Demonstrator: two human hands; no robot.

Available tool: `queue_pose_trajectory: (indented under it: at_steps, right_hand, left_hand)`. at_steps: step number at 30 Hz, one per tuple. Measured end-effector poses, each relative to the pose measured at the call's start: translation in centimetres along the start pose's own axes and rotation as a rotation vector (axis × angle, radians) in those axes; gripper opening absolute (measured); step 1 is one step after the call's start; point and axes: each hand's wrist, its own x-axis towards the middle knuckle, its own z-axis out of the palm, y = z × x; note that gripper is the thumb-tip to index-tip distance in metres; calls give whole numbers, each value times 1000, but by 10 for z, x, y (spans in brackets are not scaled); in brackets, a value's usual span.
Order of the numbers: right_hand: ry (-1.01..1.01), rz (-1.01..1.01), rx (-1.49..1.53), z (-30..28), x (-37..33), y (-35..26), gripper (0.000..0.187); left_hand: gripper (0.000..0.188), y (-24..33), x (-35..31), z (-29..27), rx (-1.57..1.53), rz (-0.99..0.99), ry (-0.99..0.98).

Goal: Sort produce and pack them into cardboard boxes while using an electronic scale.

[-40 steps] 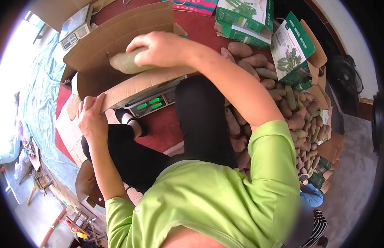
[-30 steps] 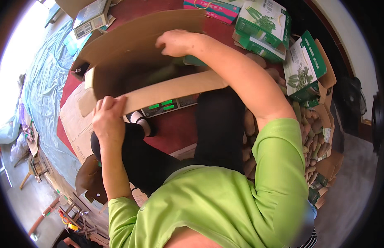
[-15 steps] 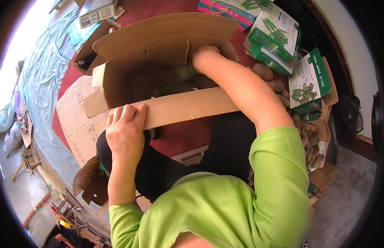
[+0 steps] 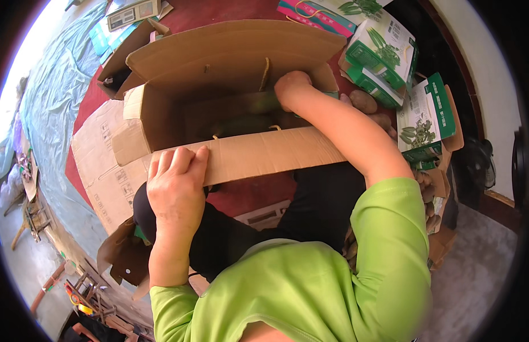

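A large open cardboard box (image 4: 236,40) stands before my knees, its flaps raised or folded outward. My left hand (image 4: 176,176) is closed over the left end of its near flap (image 4: 276,153). My right hand (image 4: 293,90) reaches into the box's right end, bent down at the wrist. Its fingers curl out of sight. A blurred green shape (image 4: 267,103) shows beside that hand; whether I hold it is hidden. Lower in the shaded box lies a dark green rounded thing (image 4: 236,124). Short rope handles (image 4: 265,74) hang from the box walls.
To the right are brown potato-like tubers (image 4: 363,101) and green-and-white cartons (image 4: 384,48), one carton (image 4: 427,117) standing open. Another opened box (image 4: 125,54) sits at the far left, near a pale blue plastic sheet (image 4: 59,108). Red covering (image 4: 219,10) lies underneath.
The view has shifted slightly, so the box sits a little lower and farther right. My right hand stays inside the box, and my left keeps its hold on the flap.
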Motion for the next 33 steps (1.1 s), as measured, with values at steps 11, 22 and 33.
queue_pose_trajectory:
  at_steps: [11,22,33]
  right_hand:
    - [320,-179,527,-47,-30,28,43]
    - [1273,-176,1293,8,-151,87,27]
    - [1273,593,1620,276,-163,15,23]
  left_hand:
    - [34,8,9,4,-12,-24,-25]
    - [41,20,8,7,49,-62,-84]
    - [41,9,-4,8,123,41,-24]
